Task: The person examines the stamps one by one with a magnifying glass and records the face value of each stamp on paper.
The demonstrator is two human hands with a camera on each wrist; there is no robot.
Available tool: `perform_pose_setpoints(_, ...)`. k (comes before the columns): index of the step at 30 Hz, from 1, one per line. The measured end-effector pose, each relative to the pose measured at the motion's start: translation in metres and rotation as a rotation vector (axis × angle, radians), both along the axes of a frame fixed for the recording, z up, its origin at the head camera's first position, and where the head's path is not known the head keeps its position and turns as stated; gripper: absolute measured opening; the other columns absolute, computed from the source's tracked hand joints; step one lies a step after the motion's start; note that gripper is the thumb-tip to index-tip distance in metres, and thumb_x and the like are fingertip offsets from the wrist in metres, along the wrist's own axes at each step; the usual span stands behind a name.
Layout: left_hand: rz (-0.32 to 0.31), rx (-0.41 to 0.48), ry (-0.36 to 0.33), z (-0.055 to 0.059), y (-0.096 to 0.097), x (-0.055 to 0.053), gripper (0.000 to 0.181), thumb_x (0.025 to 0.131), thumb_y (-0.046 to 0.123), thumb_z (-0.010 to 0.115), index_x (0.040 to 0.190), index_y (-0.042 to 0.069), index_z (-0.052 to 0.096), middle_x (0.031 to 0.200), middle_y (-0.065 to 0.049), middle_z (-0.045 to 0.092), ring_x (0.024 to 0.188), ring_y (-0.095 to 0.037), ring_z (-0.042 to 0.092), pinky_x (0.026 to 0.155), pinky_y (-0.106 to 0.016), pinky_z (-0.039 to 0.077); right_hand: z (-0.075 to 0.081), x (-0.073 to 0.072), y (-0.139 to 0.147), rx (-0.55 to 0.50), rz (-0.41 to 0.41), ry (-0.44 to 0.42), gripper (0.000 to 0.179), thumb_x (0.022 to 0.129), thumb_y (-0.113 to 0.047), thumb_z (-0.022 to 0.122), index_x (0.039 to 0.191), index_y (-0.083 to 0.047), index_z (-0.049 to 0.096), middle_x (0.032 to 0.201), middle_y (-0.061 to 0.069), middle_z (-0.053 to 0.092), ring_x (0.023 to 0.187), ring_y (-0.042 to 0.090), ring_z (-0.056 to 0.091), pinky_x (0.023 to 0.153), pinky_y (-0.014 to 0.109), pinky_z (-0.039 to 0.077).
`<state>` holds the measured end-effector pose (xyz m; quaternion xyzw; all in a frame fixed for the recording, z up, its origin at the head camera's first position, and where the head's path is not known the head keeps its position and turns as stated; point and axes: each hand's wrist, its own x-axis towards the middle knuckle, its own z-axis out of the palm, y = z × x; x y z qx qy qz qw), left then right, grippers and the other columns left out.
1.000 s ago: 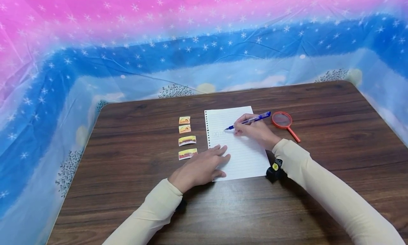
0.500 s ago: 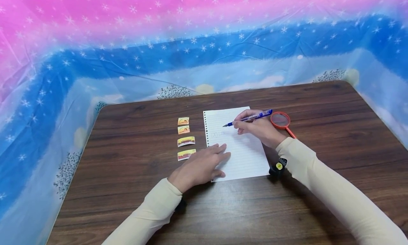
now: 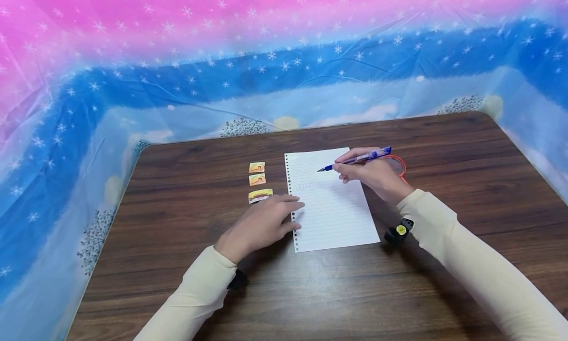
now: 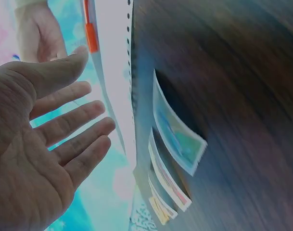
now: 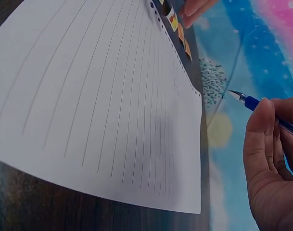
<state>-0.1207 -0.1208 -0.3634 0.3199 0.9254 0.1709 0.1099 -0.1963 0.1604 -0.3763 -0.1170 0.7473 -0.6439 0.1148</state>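
Observation:
In the head view, a lined sheet of paper (image 3: 335,210) with punched holes along its left edge lies on the table, bearing a short line of faint writing. My right hand (image 3: 374,175) pinches a blue pen (image 3: 361,157), its tip appearing raised off the sheet in the right wrist view. Over the sheet's left edge is my left hand (image 3: 257,225), fingers extended and holding nothing; in the left wrist view its palm is raised. Left of the paper, several small picture cards (image 3: 260,195) form a column. The nearest card (image 4: 177,130) is hidden under my left hand in the head view.
A red-rimmed magnifying glass (image 3: 403,164) lies behind my right hand, partly covered by it. The dark wood table (image 3: 177,208) has a snowflake-patterned cloth (image 3: 284,59) hanging behind it and along its sides.
My left hand has shifted left from the paper to its edge, now covering the nearest card. My right hand has moved right and away with the pen, off the written line.

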Motion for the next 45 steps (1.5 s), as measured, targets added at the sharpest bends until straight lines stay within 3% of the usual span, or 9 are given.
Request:
perform_pose_setpoints(7, 0.059, 0.057, 0.016, -0.003, -0.015, -0.007, 0.038, 0.095, 0.021, 0.074, 0.130, 0.006, 0.069, 0.131, -0.008, 0.066, 0.122, -0.022, 0.061, 0.100, -0.039, 0.050, -0.002, 0.004, 0.008, -0.050, -0.016, -0.008, 0.026, 0.093, -0.009, 0.073, 0.112, 0.008, 0.070, 0.103, 0.030, 0.071, 0.089, 0.036, 0.073, 0.081, 0.042, 0.060)
perform_pose_setpoints(14, 0.145, 0.055, -0.005, -0.003, -0.030, -0.013, 0.037, 0.095, 0.019, 0.073, 0.130, 0.006, 0.068, 0.129, -0.009, 0.066, 0.122, -0.025, 0.061, 0.100, -0.044, 0.050, -0.001, 0.009, 0.015, -0.023, -0.076, 0.025, 0.027, 0.090, -0.014, 0.079, 0.107, 0.005, 0.069, 0.097, 0.028, 0.071, 0.079, 0.028, 0.073, 0.075, 0.038, 0.061)
perform_pose_setpoints(19, 0.168, 0.074, 0.043, -0.004, -0.039, -0.019, 0.035, 0.095, 0.013, 0.074, 0.128, 0.002, 0.069, 0.126, -0.013, 0.067, 0.120, -0.029, 0.062, 0.099, -0.046, 0.050, -0.002, 0.012, 0.020, 0.007, -0.105, 0.049, 0.029, 0.089, -0.016, 0.081, 0.108, 0.004, 0.073, 0.094, 0.021, 0.073, 0.078, 0.033, 0.072, 0.073, 0.036, 0.061)
perform_pose_setpoints(23, 0.191, 0.086, 0.091, -0.006, -0.046, -0.023, 0.030, 0.093, 0.009, 0.074, 0.123, 0.001, 0.072, 0.122, -0.015, 0.069, 0.116, -0.030, 0.064, 0.096, -0.047, 0.052, -0.003, 0.015, 0.026, -0.067, -0.074, 0.044, 0.029, 0.094, -0.010, 0.073, 0.113, 0.011, 0.069, 0.095, 0.017, 0.075, 0.079, 0.025, 0.074, 0.076, 0.036, 0.061)
perform_pose_setpoints(27, 0.251, 0.111, 0.070, -0.007, -0.053, -0.026, 0.031, 0.093, 0.010, 0.074, 0.123, 0.001, 0.072, 0.120, -0.016, 0.069, 0.108, -0.029, 0.067, 0.087, -0.046, 0.055, -0.004, 0.017, 0.028, -0.139, -0.096, 0.046, 0.023, 0.094, -0.004, 0.072, 0.108, 0.012, 0.066, 0.095, 0.019, 0.074, 0.078, 0.022, 0.074, 0.075, 0.038, 0.061)
perform_pose_setpoints(32, 0.305, 0.121, 0.039, -0.008, -0.060, -0.029, 0.031, 0.093, 0.009, 0.074, 0.124, 0.002, 0.072, 0.114, -0.015, 0.070, 0.095, -0.025, 0.067, 0.078, -0.042, 0.056, -0.006, 0.019, 0.028, -0.091, -0.181, 0.088, 0.023, 0.090, -0.006, 0.077, 0.104, 0.011, 0.069, 0.093, 0.022, 0.074, 0.070, 0.020, 0.073, 0.070, 0.037, 0.061)
perform_pose_setpoints(35, 0.324, 0.121, 0.037, -0.008, -0.063, -0.031, 0.029, 0.093, 0.008, 0.074, 0.121, 0.002, 0.073, 0.111, -0.015, 0.070, 0.094, -0.025, 0.068, 0.079, -0.042, 0.057, -0.005, 0.021, 0.030, -0.073, -0.196, 0.106, 0.027, 0.090, -0.007, 0.077, 0.107, 0.013, 0.069, 0.093, 0.023, 0.074, 0.071, 0.020, 0.073, 0.071, 0.036, 0.061)
perform_pose_setpoints(42, 0.363, 0.097, 0.022, -0.009, -0.065, -0.033, 0.023, 0.094, 0.005, 0.073, 0.116, 0.002, 0.075, 0.109, -0.015, 0.071, 0.095, -0.026, 0.069, 0.081, -0.044, 0.058, -0.003, 0.026, 0.035, -0.151, -0.171, 0.113, 0.028, 0.093, -0.003, 0.073, 0.109, 0.019, 0.065, 0.094, 0.026, 0.074, 0.076, 0.026, 0.076, 0.074, 0.039, 0.060)
perform_pose_setpoints(45, 0.384, 0.085, 0.013, -0.009, -0.066, -0.035, 0.021, 0.094, 0.006, 0.073, 0.115, 0.003, 0.076, 0.107, -0.014, 0.073, 0.092, -0.024, 0.069, 0.080, -0.043, 0.057, -0.003, 0.028, 0.038, -0.111, -0.199, 0.137, 0.025, 0.092, -0.004, 0.075, 0.106, 0.015, 0.068, 0.091, 0.022, 0.075, 0.074, 0.027, 0.076, 0.073, 0.038, 0.061)
